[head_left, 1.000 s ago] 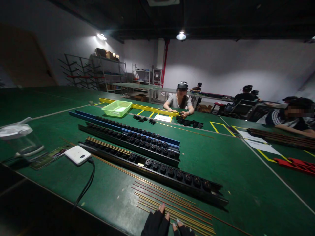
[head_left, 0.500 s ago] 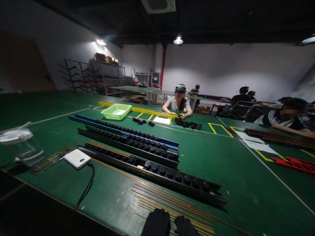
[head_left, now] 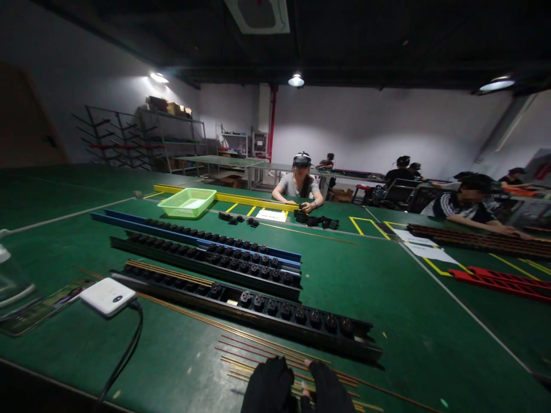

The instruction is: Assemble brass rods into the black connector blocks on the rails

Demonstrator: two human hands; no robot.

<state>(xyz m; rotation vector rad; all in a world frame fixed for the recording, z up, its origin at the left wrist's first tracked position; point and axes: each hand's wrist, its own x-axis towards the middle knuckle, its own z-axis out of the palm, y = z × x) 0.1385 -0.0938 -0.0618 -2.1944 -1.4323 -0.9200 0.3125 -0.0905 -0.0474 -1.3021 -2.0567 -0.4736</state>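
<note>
My left hand (head_left: pixel 267 385), in a black glove, reaches in at the bottom over thin brass-coloured rods (head_left: pixel 239 367). Its fingers are bunched and bent down; whatever they hold is hidden beneath them. Just to the right is my right hand (head_left: pixel 330 389), also gloved, with bare fingertips showing. Its forefinger and thumb are apart above the same rods, and I see nothing gripped between them. Dark red rods (head_left: pixel 241 347) lie among the brass ones. Beyond them stretches a long black channel (head_left: pixel 275 321) filled with black square parts (head_left: pixel 301 314), several brass rods lying along its left half.
Behind are another dark channel (head_left: pixel 172 255) and a blue channel (head_left: pixel 124 221). A white device (head_left: pixel 107 295) with a cable sits left. Farther off are a green basket (head_left: pixel 187 203), a yellow bar (head_left: pixel 245 201), red frames (head_left: pixel 495 281) and co-workers, one seated opposite (head_left: pixel 297 186).
The view has turned a little right, so the table things appear farther left. My right hand has lifted and opened, its forefinger reaching forward; my left hand stays over the rods.
</note>
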